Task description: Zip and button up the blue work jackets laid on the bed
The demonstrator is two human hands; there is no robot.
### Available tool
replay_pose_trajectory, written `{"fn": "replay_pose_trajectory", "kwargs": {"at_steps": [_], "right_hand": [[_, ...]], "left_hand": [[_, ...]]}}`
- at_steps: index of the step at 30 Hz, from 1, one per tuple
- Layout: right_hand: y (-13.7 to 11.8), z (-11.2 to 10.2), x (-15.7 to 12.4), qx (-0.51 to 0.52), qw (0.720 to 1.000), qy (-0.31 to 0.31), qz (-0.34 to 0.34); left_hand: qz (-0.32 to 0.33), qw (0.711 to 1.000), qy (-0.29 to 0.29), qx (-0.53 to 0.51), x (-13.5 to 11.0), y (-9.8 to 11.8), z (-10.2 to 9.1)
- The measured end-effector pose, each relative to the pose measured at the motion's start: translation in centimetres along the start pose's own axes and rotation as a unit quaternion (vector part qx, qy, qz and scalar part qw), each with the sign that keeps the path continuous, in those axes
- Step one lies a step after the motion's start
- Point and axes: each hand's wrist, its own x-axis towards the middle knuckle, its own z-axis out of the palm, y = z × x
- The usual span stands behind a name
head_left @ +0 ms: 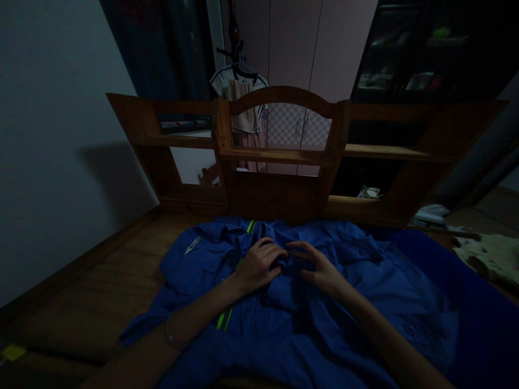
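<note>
At the bottom of the frame, 2 bare forearms reach up onto a blue work jacket spread over a wooden surface in the lower centre. The left hand rests on the rumpled cloth just below centre, fingers curled and pinching a fold. The right hand, just beside it, lies with fingers spread and loose, touching the fabric without gripping. Lime stripes cross the jacket. Beyond, mid-frame, stands a wooden headboard; clothes on a hanger hang at top centre.
</note>
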Motion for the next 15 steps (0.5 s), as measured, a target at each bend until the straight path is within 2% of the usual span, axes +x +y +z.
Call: {"fn": "replay_pose_trajectory", "kwargs": {"at_steps": [15], "right_hand": [[0.3,-0.23,0.07,0.001,1.0,-0.006,0.013]], "left_hand": [[0.017,1.0,-0.006,-0.001,0.0,-0.01,-0.31]]}}
